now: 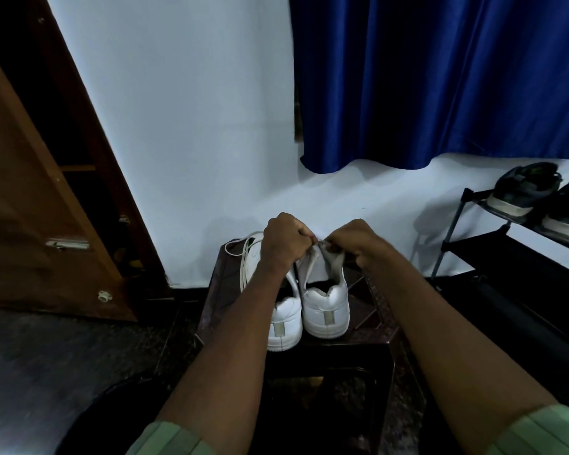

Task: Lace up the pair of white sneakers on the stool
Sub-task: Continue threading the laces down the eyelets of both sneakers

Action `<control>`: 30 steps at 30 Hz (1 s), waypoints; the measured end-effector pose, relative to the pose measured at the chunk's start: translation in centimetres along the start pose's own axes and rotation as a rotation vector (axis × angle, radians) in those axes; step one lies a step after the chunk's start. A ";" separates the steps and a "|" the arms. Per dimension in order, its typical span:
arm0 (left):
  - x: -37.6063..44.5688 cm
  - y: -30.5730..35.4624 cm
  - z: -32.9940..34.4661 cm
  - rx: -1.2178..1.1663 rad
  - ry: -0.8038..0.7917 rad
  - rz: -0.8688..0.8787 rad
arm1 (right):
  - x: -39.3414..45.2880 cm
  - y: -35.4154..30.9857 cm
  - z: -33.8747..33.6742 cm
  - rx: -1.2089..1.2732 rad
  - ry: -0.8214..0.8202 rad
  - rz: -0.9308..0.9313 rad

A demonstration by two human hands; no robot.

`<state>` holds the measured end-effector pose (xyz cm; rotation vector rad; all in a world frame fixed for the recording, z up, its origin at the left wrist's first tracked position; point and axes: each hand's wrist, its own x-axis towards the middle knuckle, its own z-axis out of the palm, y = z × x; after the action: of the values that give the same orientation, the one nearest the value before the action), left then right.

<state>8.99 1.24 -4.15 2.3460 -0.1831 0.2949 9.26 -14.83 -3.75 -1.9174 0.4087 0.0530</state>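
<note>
A person's left hand (pixel 284 239) and right hand (pixel 358 241), fingers curled, pinch the tongue (pixel 316 261) of the right white sneaker (pixel 326 303) on a dark stool (pixel 368 310).

No text, label, brand or number could be read on the sneakers (pixel 322 300) or elsewhere.

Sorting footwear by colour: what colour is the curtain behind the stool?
Deep blue curtain, clearest in the head view.
</note>
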 end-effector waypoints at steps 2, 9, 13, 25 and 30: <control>-0.1 0.3 0.2 0.019 0.008 -0.005 | 0.5 0.6 -0.4 0.107 -0.064 0.087; -0.5 0.9 1.0 0.123 0.042 -0.048 | 1.5 1.7 -0.7 0.175 -0.221 0.167; -0.6 0.9 0.7 0.135 0.012 -0.003 | 1.5 1.8 -0.6 0.179 -0.186 0.159; -0.5 1.3 1.1 0.188 0.018 0.041 | 0.0 1.3 -1.1 0.316 -0.231 0.161; 0.1 0.4 0.9 0.047 0.006 0.010 | -1.2 1.0 -0.6 0.252 -0.102 0.045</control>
<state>9.11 0.31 -4.47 2.3912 -0.1871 0.3138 7.74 -15.37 -4.19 -1.6501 0.3718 0.1229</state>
